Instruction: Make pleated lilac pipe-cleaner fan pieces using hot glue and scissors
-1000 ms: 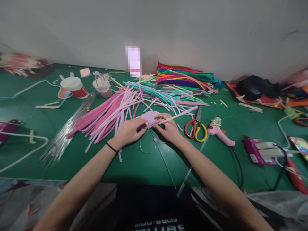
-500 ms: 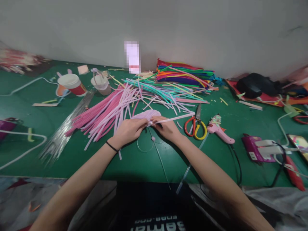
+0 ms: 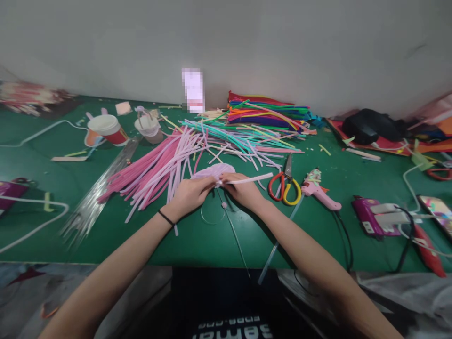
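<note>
Both my hands meet at the middle of the green table point(image 3: 197, 240). My left hand point(image 3: 189, 195) is closed on the near edge of a pale lilac fan-shaped piece of bent pipe cleaners point(image 3: 213, 170). My right hand point(image 3: 243, 190) pinches a pale pink pipe cleaner point(image 3: 252, 179) whose free end sticks out to the right. A thin wire with a small bead point(image 3: 226, 212) lies just below the hands. A black band sits on my left wrist.
Loose pink pipe cleaners point(image 3: 148, 172) fan out left, mixed colours point(image 3: 261, 113) are stacked behind. Scissors with red and yellow handles point(image 3: 284, 186) and a pink glue gun point(image 3: 319, 190) lie right. Two cups point(image 3: 108, 129) stand back left. Clear rods point(image 3: 99, 193) lie left.
The pale pink pipe cleaner in my right hand has been drawn left, so less of it sticks out toward the scissors. Both hands stay at the lilac piece.
</note>
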Tool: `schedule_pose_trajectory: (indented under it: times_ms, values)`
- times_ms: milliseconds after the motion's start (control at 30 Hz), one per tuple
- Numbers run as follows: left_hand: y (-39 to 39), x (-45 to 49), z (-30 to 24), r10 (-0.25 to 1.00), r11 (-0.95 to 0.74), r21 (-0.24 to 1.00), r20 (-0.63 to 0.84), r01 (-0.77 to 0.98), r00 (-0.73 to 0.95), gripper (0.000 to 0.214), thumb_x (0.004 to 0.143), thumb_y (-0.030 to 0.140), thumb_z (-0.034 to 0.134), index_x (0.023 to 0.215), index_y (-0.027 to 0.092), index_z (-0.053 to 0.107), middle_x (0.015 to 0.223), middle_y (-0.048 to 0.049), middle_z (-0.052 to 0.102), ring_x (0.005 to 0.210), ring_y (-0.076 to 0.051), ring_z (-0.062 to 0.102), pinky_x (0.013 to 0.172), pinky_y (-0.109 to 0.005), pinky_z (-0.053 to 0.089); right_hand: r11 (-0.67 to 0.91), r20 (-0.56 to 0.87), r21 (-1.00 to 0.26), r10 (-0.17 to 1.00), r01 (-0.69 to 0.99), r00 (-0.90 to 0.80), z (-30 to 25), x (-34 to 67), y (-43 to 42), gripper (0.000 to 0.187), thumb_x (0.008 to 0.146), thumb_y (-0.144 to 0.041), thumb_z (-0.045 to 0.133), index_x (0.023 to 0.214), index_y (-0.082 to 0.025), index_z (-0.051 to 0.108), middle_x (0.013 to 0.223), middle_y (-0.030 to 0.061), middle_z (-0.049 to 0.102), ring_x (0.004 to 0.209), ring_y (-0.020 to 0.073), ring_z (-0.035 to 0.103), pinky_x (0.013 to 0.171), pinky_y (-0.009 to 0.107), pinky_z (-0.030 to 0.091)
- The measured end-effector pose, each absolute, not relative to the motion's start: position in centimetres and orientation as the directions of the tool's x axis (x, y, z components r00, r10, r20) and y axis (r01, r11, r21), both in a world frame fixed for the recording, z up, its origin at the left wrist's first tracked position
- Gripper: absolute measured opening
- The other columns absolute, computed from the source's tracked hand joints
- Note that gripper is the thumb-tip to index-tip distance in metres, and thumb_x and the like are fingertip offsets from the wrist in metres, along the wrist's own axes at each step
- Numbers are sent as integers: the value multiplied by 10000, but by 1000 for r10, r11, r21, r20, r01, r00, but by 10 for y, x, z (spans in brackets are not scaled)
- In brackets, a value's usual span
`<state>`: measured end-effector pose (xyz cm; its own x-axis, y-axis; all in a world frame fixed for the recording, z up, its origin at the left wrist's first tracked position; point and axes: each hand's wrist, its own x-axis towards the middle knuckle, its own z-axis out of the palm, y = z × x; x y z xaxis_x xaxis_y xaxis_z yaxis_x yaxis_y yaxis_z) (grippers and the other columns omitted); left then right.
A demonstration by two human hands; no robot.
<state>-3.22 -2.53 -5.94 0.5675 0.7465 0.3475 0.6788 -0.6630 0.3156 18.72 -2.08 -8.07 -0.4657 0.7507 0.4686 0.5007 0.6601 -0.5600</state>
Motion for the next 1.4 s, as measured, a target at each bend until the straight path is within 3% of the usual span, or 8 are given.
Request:
schedule_pose_trajectory:
  times_ms: [233,400,633,767,867,967,1033,1400]
  values:
    - [-29,-27,-49,727,-678,175,299,714,617,243,984,269,397,1067,225,621,883,-40,747,776,-205,701,604,-280,453,661,430,-548,748,512,-505,-76,185,-21,128,951,-208,547,1001,-198,664,1032,91,726,1010,230,672,896,351,497]
    - [-31,-24,-46,746,-660,172,268,731,610,238,977,247,416,1098,226,619,908,-30,737,785,-195,690,607,-272,439,621,376,-571,779,536,-502,-72,184,-21,107,941,-191,569,979,-196,668,994,77,733,976,217,677,860,311,490]
    - [-33,-20,-47,766,-639,167,229,750,601,323,953,205,456,1237,262,600,966,-21,743,837,-198,697,613,-264,439,563,372,-466,825,683,-426,-73,179,-24,130,918,-182,596,972,-180,715,1063,99,743,996,239,686,899,334,495]
    - [-29,-24,-51,769,-634,205,263,745,582,280,985,295,454,1198,259,631,946,-32,752,811,-208,705,624,-270,454,568,385,-499,822,654,-420,-74,178,-22,130,918,-196,602,953,-182,727,1050,101,742,997,239,681,913,351,501]
    - [-21,-33,-52,765,-644,335,272,687,584,263,994,377,457,1102,250,662,944,-22,757,810,-196,711,679,-270,484,621,416,-551,783,557,-461,-71,181,-20,108,913,-226,627,954,-193,722,1019,85,736,1006,220,664,929,358,499]
    - [-14,-41,-50,724,-668,488,252,562,642,210,968,366,520,1039,238,670,1044,-12,749,948,-185,702,809,-274,508,660,428,-555,749,506,-506,-68,184,-19,86,898,-232,655,950,-204,717,1009,69,728,1010,206,649,931,357,493]
    - [-12,-43,-48,701,-680,524,256,513,666,187,945,335,557,1046,227,671,1110,-26,734,1039,-193,678,886,-293,505,661,428,-550,748,510,-507,-68,185,-19,85,905,-219,643,945,-204,716,1023,69,725,1022,203,642,938,354,486]
    - [-9,-38,-53,625,-771,391,318,502,713,198,942,292,581,1106,206,650,1126,-54,711,1078,-211,640,935,-350,501,656,427,-530,754,537,-499,-69,183,-19,135,894,-156,609,979,-201,703,1033,79,714,1009,220,632,938,385,478]
